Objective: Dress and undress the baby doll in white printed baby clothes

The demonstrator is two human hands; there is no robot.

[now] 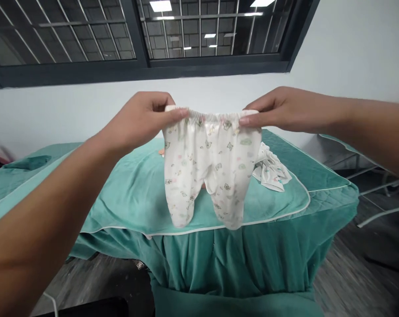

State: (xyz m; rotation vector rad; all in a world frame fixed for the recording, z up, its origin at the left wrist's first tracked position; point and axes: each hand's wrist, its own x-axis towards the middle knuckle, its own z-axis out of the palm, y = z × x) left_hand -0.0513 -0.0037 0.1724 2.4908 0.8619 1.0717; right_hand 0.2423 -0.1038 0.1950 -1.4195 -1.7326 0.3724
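Observation:
A small pair of white baby trousers (206, 167) with tiny printed animals hangs in the air in front of me, legs down. My left hand (143, 119) pinches the left end of its elastic waistband. My right hand (278, 108) pinches the right end, fingers pressed together. The waistband is stretched level between the two hands, above a table covered in teal cloth (136, 193).
Another white printed garment (270, 169) lies crumpled on the teal cloth at the right. A second teal-covered surface (24, 169) stands at the left. Metal frames (377, 185) stand on the dark floor at the right. A white wall and dark window lie behind.

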